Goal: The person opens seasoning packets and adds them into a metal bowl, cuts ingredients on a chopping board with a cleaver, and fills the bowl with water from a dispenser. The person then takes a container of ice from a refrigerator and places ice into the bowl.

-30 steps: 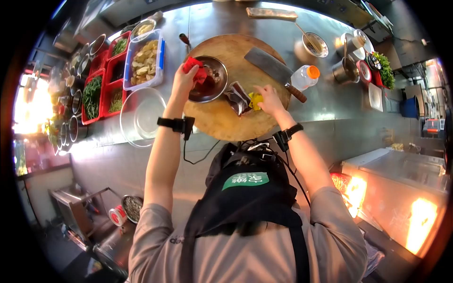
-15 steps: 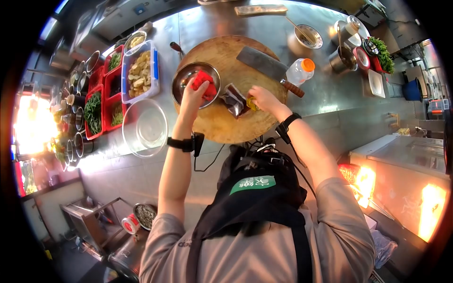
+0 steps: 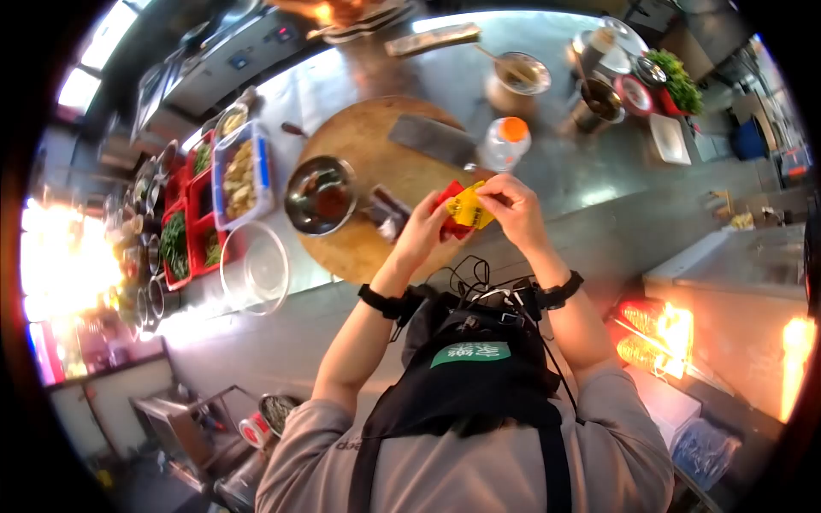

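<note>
Over the near right edge of a round wooden chopping board [image 3: 342, 128], my two hands are close together. My left hand [image 3: 419, 232] is closed on a red packet [image 3: 454, 227]. A small yellow packet [image 3: 469, 208] lies against the red one, its edge pinched in the fingertips of my right hand [image 3: 518, 211]. Left of my hands, a dark, silvery packet [image 3: 387, 214] rests on the board. A steel bowl [image 3: 301, 205] with reddish contents sits on the board's left side. Farther back lies a cleaver [image 3: 430, 140], beside a clear bottle [image 3: 505, 147] with an orange cap.
On the left stand a tub [image 3: 221, 175] of pale cut pieces, red trays [image 3: 198, 224] of greens and a clear round container [image 3: 255, 268]. A bowl [image 3: 519, 75] and a steel pot [image 3: 596, 107] stand at the back right. Something striped and blurred [image 3: 372, 21] shows beyond the counter.
My left hand has moved the red packet right, away from the bowl. My right hand has brought the yellow packet against it. The camera view has shifted.
</note>
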### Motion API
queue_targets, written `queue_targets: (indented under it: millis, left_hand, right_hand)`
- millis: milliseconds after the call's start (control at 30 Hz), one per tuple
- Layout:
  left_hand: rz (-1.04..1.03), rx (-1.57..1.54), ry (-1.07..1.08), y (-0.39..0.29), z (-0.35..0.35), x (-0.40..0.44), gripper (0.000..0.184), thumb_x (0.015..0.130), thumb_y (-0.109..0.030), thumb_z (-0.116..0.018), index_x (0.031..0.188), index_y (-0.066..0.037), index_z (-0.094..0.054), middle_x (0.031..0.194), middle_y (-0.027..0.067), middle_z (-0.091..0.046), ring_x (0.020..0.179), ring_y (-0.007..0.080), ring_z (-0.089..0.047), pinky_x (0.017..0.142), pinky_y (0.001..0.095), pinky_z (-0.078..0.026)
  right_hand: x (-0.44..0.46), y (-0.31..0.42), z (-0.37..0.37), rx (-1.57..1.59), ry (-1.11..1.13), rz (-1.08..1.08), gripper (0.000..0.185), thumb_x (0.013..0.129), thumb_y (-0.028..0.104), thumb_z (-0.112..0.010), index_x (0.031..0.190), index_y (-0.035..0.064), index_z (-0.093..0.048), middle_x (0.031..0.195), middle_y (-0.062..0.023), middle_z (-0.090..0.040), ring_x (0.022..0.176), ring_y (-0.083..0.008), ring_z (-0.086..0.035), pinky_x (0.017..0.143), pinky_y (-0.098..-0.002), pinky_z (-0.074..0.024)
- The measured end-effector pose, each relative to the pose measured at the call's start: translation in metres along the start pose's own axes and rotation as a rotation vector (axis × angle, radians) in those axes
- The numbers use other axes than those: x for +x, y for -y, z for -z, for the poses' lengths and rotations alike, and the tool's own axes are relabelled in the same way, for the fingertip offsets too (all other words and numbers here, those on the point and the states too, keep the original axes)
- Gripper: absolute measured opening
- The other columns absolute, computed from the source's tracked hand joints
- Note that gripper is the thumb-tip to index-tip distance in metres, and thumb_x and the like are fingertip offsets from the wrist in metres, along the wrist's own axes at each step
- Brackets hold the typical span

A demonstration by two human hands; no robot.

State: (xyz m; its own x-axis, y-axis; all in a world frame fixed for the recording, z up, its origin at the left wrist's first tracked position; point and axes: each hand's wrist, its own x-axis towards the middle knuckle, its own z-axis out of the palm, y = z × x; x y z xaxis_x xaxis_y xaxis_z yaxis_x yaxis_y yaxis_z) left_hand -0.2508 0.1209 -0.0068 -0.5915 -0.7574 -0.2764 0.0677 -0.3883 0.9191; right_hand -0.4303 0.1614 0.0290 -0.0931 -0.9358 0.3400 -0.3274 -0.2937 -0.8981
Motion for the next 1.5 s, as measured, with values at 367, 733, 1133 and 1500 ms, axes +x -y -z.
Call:
queue_targets:
  millis: [367, 733, 1133, 1500]
  left_hand:
    - [0.133, -0.261, 0.299, 0.058, -0.364, 0.125, 0.028, 0.099, -0.021, -0.049, 0.119, -0.002, -0.048, 0.101, 0.0078, -0.06, 0.087, 0.0151, -0.06, 0.068, 0.0282, -0.05]
    - [0.151, -0.054, 0.573, 0.103, -0.644, 0.251, 0.027, 0.095, -0.014, -0.055, 0.115, 0.003, -0.052, 0.1, 0.0092, -0.061, 0.086, 0.0149, -0.062, 0.068, 0.0267, -0.05]
    - [0.088, 0.209, 0.523, 0.146, -0.84, 0.514, 0.023, 0.088, -0.013, -0.066, 0.102, 0.002, -0.055, 0.089, 0.0056, -0.06, 0.083, 0.0118, -0.057, 0.072, 0.0264, -0.048]
    - [0.279, 0.109, 0.259, 0.143, -0.932, 0.701, 0.015, 0.091, -0.01, -0.058, 0.097, -0.002, -0.047, 0.079, 0.0034, -0.053, 0.068, 0.0097, -0.051, 0.06, 0.0233, -0.043]
  right_hand:
    - [-0.121, -0.062, 0.332, -0.577, -0.276, 0.107, 0.014, 0.076, 0.001, -0.068, 0.09, 0.0035, -0.066, 0.096, -0.0073, -0.059, 0.091, -0.0265, -0.056, 0.081, -0.0369, -0.0457]
    - [-0.19, -0.12, 0.636, 0.005, -0.498, -0.36, 0.028, 0.082, 0.006, -0.065, 0.108, 0.0019, -0.059, 0.097, -0.0048, -0.06, 0.092, -0.016, -0.057, 0.083, -0.0301, -0.0465]
    - [-0.104, -0.293, 0.897, 0.145, -0.407, -0.622, 0.032, 0.077, 0.0, -0.062, 0.108, 0.0, -0.058, 0.09, -0.0038, -0.062, 0.081, -0.0111, -0.059, 0.074, -0.0252, -0.0483]
    - [0.042, -0.503, 1.134, 0.43, -0.465, -0.887, 0.026, 0.08, -0.003, -0.053, 0.105, -0.0027, -0.054, 0.096, -0.0112, -0.062, 0.085, -0.0233, -0.065, 0.076, -0.0363, -0.0557]
